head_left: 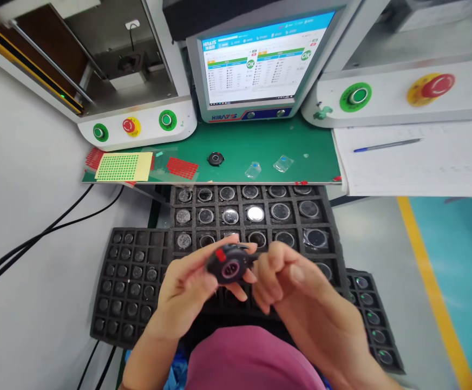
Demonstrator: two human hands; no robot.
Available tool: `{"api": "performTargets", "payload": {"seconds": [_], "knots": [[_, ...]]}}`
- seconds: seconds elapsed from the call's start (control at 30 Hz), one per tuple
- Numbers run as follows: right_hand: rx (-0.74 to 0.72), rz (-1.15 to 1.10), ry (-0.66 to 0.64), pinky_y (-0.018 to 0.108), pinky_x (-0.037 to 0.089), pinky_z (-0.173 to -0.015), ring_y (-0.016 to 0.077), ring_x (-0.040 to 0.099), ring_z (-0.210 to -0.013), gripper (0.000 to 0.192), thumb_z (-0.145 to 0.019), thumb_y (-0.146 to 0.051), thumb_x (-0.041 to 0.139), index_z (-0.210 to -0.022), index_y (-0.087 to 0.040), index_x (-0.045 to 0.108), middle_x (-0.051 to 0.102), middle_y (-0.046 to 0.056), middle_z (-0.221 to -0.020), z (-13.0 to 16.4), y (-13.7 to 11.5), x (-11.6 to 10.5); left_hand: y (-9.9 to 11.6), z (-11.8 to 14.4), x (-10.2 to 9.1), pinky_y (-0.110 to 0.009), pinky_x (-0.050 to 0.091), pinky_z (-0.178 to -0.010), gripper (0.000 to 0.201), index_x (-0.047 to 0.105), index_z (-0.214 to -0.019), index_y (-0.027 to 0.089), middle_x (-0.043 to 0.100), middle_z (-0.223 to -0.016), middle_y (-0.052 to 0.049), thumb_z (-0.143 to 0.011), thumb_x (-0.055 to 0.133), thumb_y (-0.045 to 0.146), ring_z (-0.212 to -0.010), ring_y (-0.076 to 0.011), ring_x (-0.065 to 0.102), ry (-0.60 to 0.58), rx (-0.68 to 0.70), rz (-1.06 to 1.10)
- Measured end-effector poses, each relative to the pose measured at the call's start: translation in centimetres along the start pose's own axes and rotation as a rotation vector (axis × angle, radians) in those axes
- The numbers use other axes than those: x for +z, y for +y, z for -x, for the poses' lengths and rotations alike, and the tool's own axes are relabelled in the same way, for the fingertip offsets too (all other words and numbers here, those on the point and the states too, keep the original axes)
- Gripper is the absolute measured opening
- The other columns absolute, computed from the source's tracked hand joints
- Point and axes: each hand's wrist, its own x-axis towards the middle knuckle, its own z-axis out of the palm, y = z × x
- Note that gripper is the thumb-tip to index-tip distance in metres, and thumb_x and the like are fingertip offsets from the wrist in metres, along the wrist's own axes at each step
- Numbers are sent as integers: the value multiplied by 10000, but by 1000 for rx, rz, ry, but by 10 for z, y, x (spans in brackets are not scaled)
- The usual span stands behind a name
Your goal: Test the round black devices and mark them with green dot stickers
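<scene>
Fingers of the left hand pinch a round black watch body; the right hand curls beside it, its grip hard to see. Both partly block a black foam tray.

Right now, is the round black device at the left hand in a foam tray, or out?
Out: the left hand grips the round black device by its edge, with a foam tray visible behind it.

A pale wall at left, a green worktop ahead — and to the right, grey floor, a yellow stripe, then teal flooring.
</scene>
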Motion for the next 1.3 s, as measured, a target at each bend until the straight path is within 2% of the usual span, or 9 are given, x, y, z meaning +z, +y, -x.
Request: {"api": "performTargets", "payload": {"seconds": [0.1,0.17,0.23,0.33,0.43,0.6,0.83,1.0,1.3], "knots": [[-277,194,170,187,549,-719,106,620,-711,180,-783,-343,749,-726,-205,648,633,-11,-723,0,1,-6,-5,1,7,-162,573,-677,278,691,-1173,221,737,-1091,-88,-974,497,238,-839,-118,689,83,-118,165],[-373,293,188,194,543,-845,125,667,-883,85,-815,-312,731,-849,-238,706,702,3,-892,0,7,-6,-11,2,11,-151,555,-613,238,703,-1099,193,728,-1019,-78,-951,546,295,-743,-99,660,133,-119,138],[-394,360,145,216,527,-928,145,665,-1029,146,-862,-309,691,-1001,-275,718,721,18,-1049,0,15,-4,-19,4,14,-132,512,-515,230,694,-1023,190,698,-894,-40,-926,585,367,-616,-71,603,176,-106,57],[-338,375,70,224,526,-947,147,658,-1085,215,-905,-327,642,-1109,-305,704,721,19,-1137,1,25,4,-26,8,18,-108,407,-416,194,641,-891,200,588,-705,30,-942,556,367,-480,-36,491,244,-78,-112],[-264,325,38,191,544,-891,129,678,-1028,220,-904,-337,641,-1111,-316,713,731,5,-1132,2,32,9,-26,12,19,-131,383,-450,172,596,-884,207,515,-662,47,-981,486,297,-487,-40,452,237,8,-392],[-257,262,34,179,535,-884,126,683,-1010,223,-913,-295,595,-1084,-300,737,737,13,-1126,2,37,10,-19,12,18,-168,420,-578,109,536,-981,224,559,-760,33,-992,427,228,-604,-65,495,120,134,-731],[-345,232,185,178,530,-871,129,700,-964,263,-814,-182,558,-918,-285,776,762,-16,-996,-1,44,17,-17,8,20,-240,487,-702,135,509,-1044,207,630,-886,-25,-970,396,197,-763,-127,602,40,231,-887],[-421,199,300,201,546,-827,134,713,-890,284,-799,-189,516,-821,-283,783,764,-21,-897,-2,48,24,-18,5,22,-291,512,-783,236,493,-1159,197,680,-978,-72,-945,410,142,-874,-177,660,-2,274,-980],[-449,191,351,280,561,-813,161,705,-816,258,-838,-215,534,-701,-270,746,726,-13,-794,-4,44,24,-24,3,25,-313,508,-800,221,542,-1113,192,708,-964,-97,-928,441,126,-862,-207,672,-1,344,-1020]]}}
